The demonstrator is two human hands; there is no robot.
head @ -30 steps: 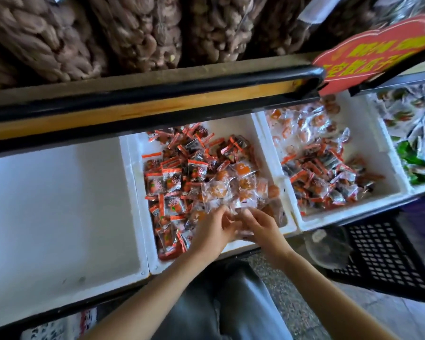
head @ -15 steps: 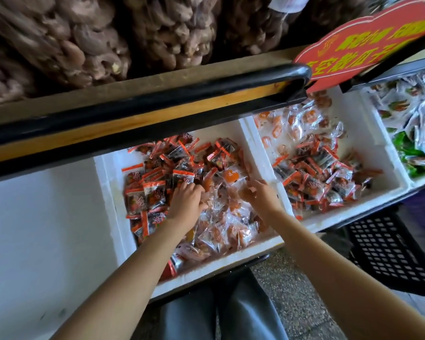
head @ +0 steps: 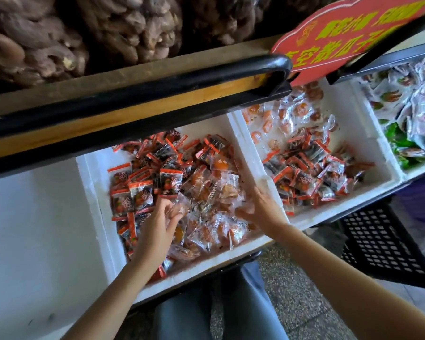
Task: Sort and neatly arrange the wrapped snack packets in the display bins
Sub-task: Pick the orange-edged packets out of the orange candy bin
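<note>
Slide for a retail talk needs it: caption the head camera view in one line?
Left hand pinches a clear-wrapped orange snack packet in the white foam bin; right hand open alongside.

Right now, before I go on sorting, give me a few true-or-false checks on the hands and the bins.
1. The left hand and right hand are both over the middle bin. True.
2. That bin holds only one kind of packet. False: red-edged packets lie to the left and back, clear packets to the right and front.
3. The left hand pinches a clear packet. True.
4. The next bin along is empty. False: the right-hand bin holds both kinds too.
5. The crate stands on the shelf. False: the black crate is down on the floor.
</note>
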